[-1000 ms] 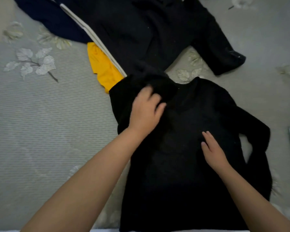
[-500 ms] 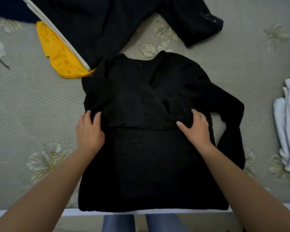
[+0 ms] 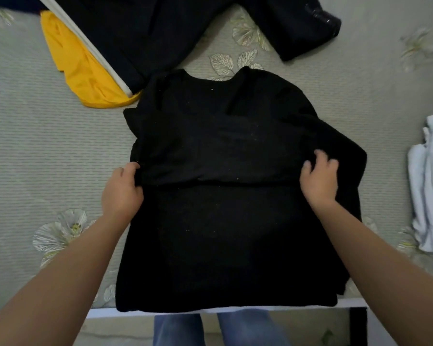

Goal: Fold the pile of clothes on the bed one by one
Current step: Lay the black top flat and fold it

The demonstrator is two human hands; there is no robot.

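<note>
Your black sweater (image 3: 225,221) lies flat on the grey-green bedspread (image 3: 48,158) directly in front of you, neckline pointing away, hem at the near edge of the bed, with one sleeve already folded across the chest so that its lower edge forms a straight horizontal band at mid-body. Your left hand (image 3: 121,191) now sits at the left end of that band with its fingers curled around the fabric edge, gripping it; half a second ago the same hand lay flat with fingers spread on the cloth. Your right hand (image 3: 319,181) has moved outward to the right side of the body, where the other sleeve hangs down along the edge; its fingers are bent and pressing into the fabric, but you cannot tell from here whether they actually pinch it, whereas earlier they rested spread near the middle of the chest. The folded band looks smoother and more level than before. Beyond the sweater, the remaining pile waits: a dark jacket (image 3: 160,28) with a white stripe lies at the top, overlapping a yellow garment (image 3: 80,71) on the left. A pale blue cloth (image 3: 430,183) rests well apart at the right edge. Your blue jeans (image 3: 220,328) show below the bed edge.
</note>
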